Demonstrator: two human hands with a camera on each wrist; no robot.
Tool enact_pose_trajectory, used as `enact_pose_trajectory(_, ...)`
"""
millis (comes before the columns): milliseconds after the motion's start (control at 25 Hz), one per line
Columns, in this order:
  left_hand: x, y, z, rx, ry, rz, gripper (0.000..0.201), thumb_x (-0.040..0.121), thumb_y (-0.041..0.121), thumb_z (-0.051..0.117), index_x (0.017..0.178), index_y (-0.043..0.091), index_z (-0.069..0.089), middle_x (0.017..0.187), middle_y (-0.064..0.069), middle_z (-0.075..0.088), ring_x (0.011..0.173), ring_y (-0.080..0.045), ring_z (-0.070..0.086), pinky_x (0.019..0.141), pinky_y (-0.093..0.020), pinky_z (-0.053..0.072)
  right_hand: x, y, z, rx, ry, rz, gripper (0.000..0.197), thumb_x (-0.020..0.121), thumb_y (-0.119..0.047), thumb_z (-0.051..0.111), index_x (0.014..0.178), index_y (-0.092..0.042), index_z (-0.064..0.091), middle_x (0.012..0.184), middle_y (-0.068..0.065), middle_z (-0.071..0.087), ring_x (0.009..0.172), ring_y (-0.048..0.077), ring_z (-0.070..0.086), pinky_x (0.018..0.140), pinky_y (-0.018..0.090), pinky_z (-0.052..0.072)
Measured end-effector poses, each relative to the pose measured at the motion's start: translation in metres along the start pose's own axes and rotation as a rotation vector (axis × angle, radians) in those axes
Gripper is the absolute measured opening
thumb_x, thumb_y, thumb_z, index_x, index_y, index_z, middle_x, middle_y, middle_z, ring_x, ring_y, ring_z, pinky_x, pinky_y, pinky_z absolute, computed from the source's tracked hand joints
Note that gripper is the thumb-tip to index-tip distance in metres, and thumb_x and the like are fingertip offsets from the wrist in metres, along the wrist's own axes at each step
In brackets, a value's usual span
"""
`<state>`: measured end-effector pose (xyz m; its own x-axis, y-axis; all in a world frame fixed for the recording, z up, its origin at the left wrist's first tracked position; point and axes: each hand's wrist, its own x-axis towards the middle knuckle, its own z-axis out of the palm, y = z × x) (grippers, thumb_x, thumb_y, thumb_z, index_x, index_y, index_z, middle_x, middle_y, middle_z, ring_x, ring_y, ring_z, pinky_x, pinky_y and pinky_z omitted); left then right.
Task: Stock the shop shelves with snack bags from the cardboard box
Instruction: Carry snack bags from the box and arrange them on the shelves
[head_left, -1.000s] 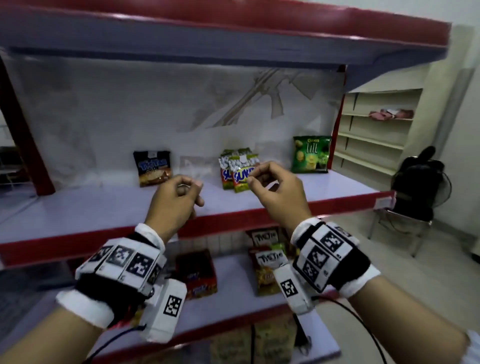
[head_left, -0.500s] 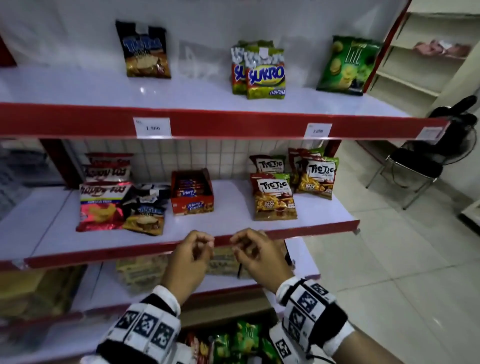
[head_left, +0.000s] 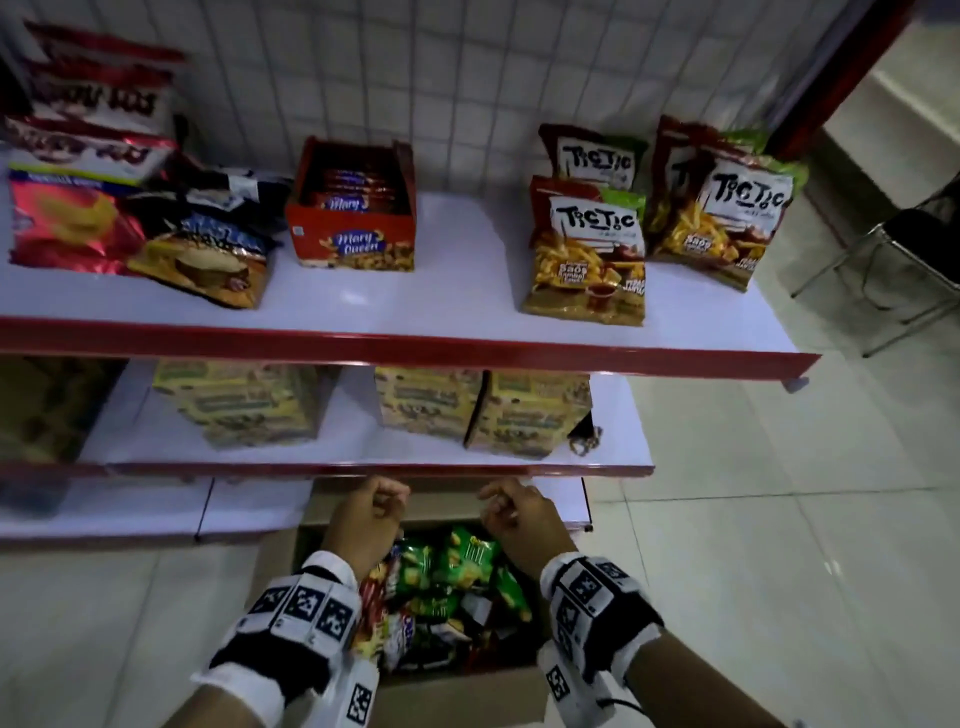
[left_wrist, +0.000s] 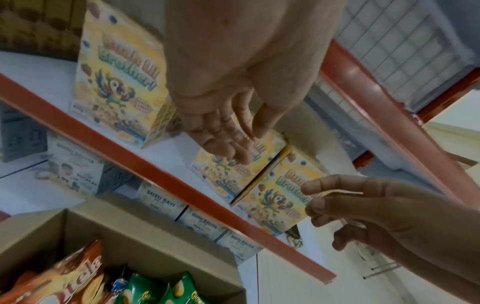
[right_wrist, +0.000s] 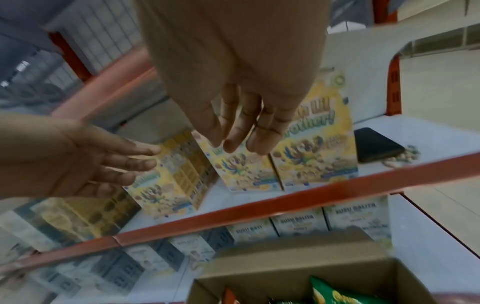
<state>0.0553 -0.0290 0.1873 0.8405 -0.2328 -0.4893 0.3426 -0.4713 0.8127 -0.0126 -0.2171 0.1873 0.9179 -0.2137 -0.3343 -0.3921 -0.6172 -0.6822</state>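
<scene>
both hands dropped from the mid shelf down to the box since 0.5 s ago.
left hand (head_left: 366, 512) & right hand (head_left: 519, 514) hang side by side, apart, over the back edge of the cardboard box (head_left: 457, 699) on the floor. fingers of both look loose & a bit bent, holding nothing. box is full of snack bags (head_left: 457, 558), green ones on top w/ an orange bag (left_wrist: 59, 281) at the left. box sits in front of the low shelf (head_left: 156, 519). up on the mid shelf (head_left: 415, 343) stand tic tic bags (head_left: 587, 254), a red mary queen box (head_left: 353, 234) & more bags at left. yellow cereal boxes (head_left: 431, 405) sit 1 shelf lower.
</scene>
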Motion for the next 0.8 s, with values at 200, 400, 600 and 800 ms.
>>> enact_pose_trajectory(200, 0.051, -0.086, 0.031, 0.025, 0.0, -0.064, 0.01, 0.093, 0.005, 0.054, 0.09, 0.013, 0.059, 0.095, -0.011, 0.064, 0.086, -0.027, 0.061, 0.079, -0.03, 0.046, 0.044, 0.093, 0.071, -0.051, -0.058, 0.167, 0.02, 0.089, -0.011, 0.053, 0.107, -0.015, 0.059, 0.095, 0.009, 0.069, 0.091, 0.024, 0.065, 0.072, 0.023, 0.046)
enact_pose_trajectory(400, 0.126, -0.175, 0.062, 0.017, -0.038, -0.078, 0.02, 0.094, 0.001, 0.05, 0.081, 0.016, 0.054, 0.094, -0.013, 0.061, 0.058, -0.02, 0.055, 0.064, -0.03, 0.045, 0.109, 0.199, 0.148, -0.254, -0.183, 0.366, 0.034, 0.089, -0.026, 0.061, 0.12, -0.011, 0.059, 0.12, 0.01, 0.064, 0.111, 0.025, 0.06, 0.084, 0.023, 0.044)
enact_pose_trajectory(600, 0.201, -0.248, 0.083, 0.067, -0.045, 0.007, 0.032, 0.091, -0.011, 0.041, 0.075, 0.015, 0.051, 0.099, -0.017, 0.064, 0.062, -0.022, 0.056, 0.053, -0.025, 0.036, 0.161, 0.287, 0.201, -0.406, -0.158, 0.401, 0.063, 0.084, -0.048, 0.064, 0.13, -0.007, 0.053, 0.129, 0.015, 0.058, 0.116, 0.029, 0.057, 0.083, 0.028, 0.045)
enact_pose_trajectory(800, 0.224, -0.264, 0.083, 0.158, -0.024, 0.186, 0.024, 0.093, -0.001, 0.051, 0.073, 0.012, 0.055, 0.086, -0.006, 0.062, 0.066, -0.013, 0.059, 0.055, -0.018, 0.048, 0.174, 0.305, 0.211, -0.517, -0.128, 0.286, 0.077, 0.075, -0.068, 0.059, 0.13, -0.013, 0.055, 0.13, 0.011, 0.059, 0.119, 0.025, 0.055, 0.089, 0.028, 0.045)
